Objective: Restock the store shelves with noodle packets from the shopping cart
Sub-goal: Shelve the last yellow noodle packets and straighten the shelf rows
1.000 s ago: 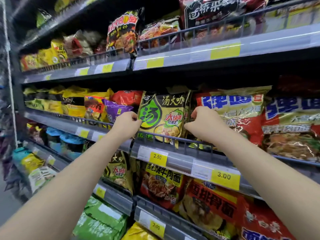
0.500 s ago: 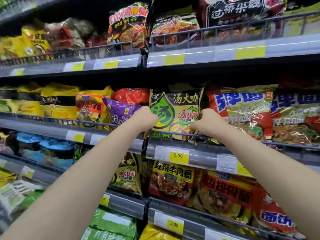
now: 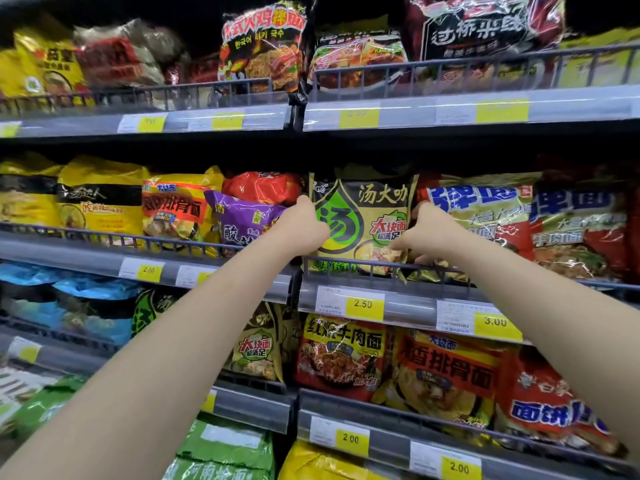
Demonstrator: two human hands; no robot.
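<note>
- Both your hands are up at the middle shelf, one on each side of the olive-green noodle packet.
- Left hand: closed around the packet's left edge, thumb up near the top corner, fingers hidden behind.
- Right hand: pinching the packet's right edge low down, fingertips just above the wire rail.
- Packet stands upright in the shelf bay, bottom edge behind the rail, front facing you. It sits directly above the 2.50 tag.
- Left of it: purple packet, tilted, touching your left wrist, with a red packet behind.
- Right of it: red-and-blue packet, touching your right hand; 3.00 tag below that one.
- Shelf below holds another olive-green pack of the same design, partly covered by your left forearm.
- Top shelf is full of mixed packets; its price tags are blurred, can't read them.
- Cart isn't in view.
</note>
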